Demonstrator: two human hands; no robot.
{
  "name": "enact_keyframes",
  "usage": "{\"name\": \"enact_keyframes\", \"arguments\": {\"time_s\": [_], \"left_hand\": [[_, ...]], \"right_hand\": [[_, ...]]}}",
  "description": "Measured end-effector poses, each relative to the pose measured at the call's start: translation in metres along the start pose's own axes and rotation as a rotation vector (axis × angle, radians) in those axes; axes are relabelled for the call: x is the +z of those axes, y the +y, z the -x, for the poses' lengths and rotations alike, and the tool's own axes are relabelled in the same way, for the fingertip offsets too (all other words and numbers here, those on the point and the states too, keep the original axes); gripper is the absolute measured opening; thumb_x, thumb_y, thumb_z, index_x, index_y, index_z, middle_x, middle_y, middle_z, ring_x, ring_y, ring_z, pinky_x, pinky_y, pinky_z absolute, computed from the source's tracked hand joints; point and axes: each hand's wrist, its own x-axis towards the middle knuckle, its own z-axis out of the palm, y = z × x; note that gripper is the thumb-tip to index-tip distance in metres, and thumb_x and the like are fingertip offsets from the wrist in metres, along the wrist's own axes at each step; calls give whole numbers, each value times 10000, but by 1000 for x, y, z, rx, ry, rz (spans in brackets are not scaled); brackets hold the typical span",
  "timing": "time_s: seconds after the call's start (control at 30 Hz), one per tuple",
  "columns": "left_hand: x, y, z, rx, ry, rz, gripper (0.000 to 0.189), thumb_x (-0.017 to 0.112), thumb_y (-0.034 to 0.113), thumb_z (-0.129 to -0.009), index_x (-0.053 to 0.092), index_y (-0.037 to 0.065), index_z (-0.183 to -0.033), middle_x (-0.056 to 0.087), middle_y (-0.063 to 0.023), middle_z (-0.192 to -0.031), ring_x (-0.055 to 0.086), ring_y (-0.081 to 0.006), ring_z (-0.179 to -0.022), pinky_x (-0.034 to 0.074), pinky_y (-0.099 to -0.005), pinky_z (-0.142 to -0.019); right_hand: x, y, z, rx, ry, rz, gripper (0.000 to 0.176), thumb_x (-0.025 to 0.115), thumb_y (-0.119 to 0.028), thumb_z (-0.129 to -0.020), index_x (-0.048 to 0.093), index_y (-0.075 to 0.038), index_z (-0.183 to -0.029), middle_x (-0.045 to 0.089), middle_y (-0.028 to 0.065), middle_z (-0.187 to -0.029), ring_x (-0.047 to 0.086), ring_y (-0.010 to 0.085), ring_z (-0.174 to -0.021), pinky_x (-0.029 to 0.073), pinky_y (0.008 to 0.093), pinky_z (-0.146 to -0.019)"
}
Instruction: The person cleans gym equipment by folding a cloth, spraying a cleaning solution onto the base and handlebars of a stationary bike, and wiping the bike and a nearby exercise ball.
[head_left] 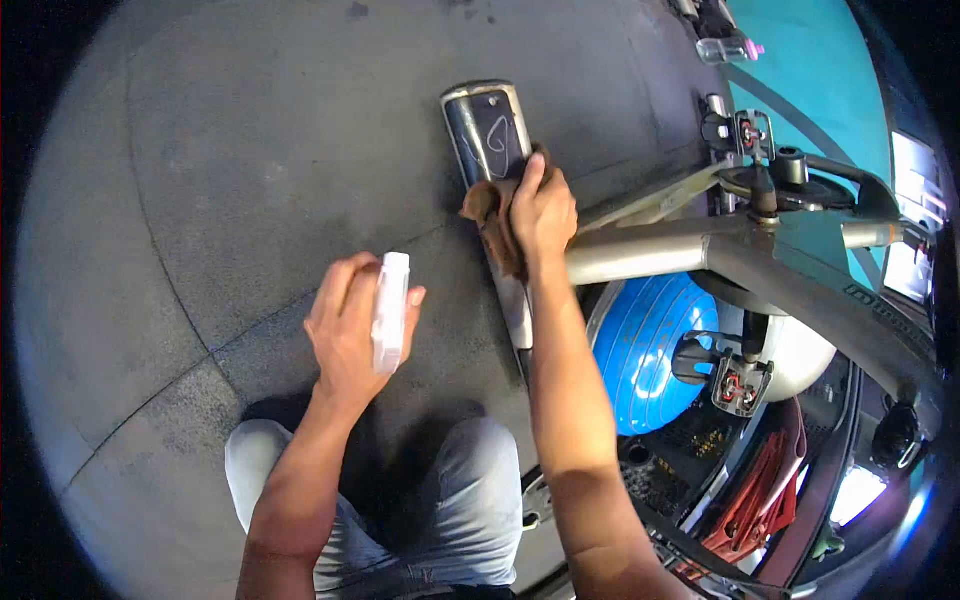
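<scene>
My left hand (342,318) is wrapped around a white spray bottle (391,312), seen mostly from above at its head; the lower part is hidden. It is held over the dark floor, apart from the bike. With my right hand (543,217) I grip a brown cloth (490,222), bunched against the metal foot bar (488,135) of an exercise bike. The thumb lies along the bar, and the cloth covers its middle. A dark plate with a light curved mark shows on the bar's far end.
The bike's frame (640,253) runs right from the foot bar, with pedals (742,388) sticking out. Beneath it is a blue ball (650,340). Red straps (755,500) hang at lower right. A clear bottle (722,50) lies at upper right. Rubber flooring (250,180) spreads left.
</scene>
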Motion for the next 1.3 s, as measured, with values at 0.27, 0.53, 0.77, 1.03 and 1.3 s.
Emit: {"name": "enact_keyframes", "arguments": {"time_s": [0.27, 0.53, 0.77, 1.03, 1.3], "left_hand": [[-5, -4, -4, 9, -27, 49, 233, 720, 154, -824, 615, -26, -927, 615, -180, -941, 635, -346, -804, 518, -401, -687], [1, -2, 6, 56, -28, -27, 278, 748, 199, -810, 611, -13, -926, 615, -173, -965, 639, -347, -803, 524, -410, -684], [-3, -7, 8, 56, 20, 43, 324, 785, 206, -767, 619, -10, -942, 613, -166, -977, 645, -335, -792, 536, -390, -679], [-3, -9, 1, 10, 17, 48, 342, 809, 206, -728, 619, 5, -929, 609, -136, -978, 636, -316, -800, 537, -392, -679], [-2, 2, 3, -33, -60, 32, 362, 825, 198, -691, 622, 16, -930, 603, -125, -989, 624, -324, -862, 528, -401, -716]], "right_hand": [[-12, 7, -4, 8, -85, 44, 999, 384, -753, -865, 527, 171, -1220, 600, 382, -1115, 569, 476, -1137, 433, 494, -981], [17, 39, 90, -597, 153, 499, 1093, 759, -477, -749, 190, 146, -1444, 208, 376, -1488, 307, 495, -1344, 305, 517, -1087], [-20, 23, -15, -431, -308, -8, 1146, 928, -495, -521, 396, 109, -1337, 574, 291, -1226, 581, 350, -1152, 460, 412, -985], [13, 50, 77, -704, 165, 486, 793, 636, -180, -843, 225, 79, -1470, 236, 347, -1505, 262, 565, -1355, 260, 592, -1101], [12, -9, 37, -927, 61, 494, 666, 653, -285, -876, 395, -75, -1454, 253, 255, -1538, 231, 530, -1384, 246, 608, -1096]]}}
